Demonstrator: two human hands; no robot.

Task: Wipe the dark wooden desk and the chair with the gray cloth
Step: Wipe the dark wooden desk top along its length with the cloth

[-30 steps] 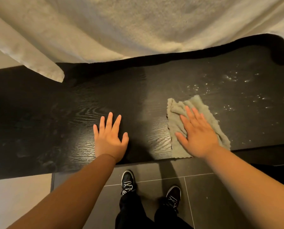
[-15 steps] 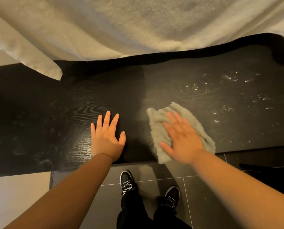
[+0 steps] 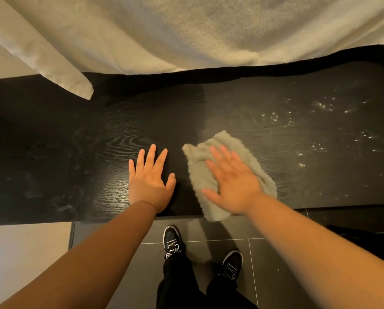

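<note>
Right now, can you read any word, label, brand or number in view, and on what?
None readable: the desk, gray cloth and pale fabric carry no text; the white marks on the shoes are too blurred to read as a brand.

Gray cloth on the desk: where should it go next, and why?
Probably a sweep to the right. The right hand presses the fuzzy gray cloth flat on the dark wooden desk, glinting specks lie unwiped to its right, and the left hand rests flat close on its other side.
</note>
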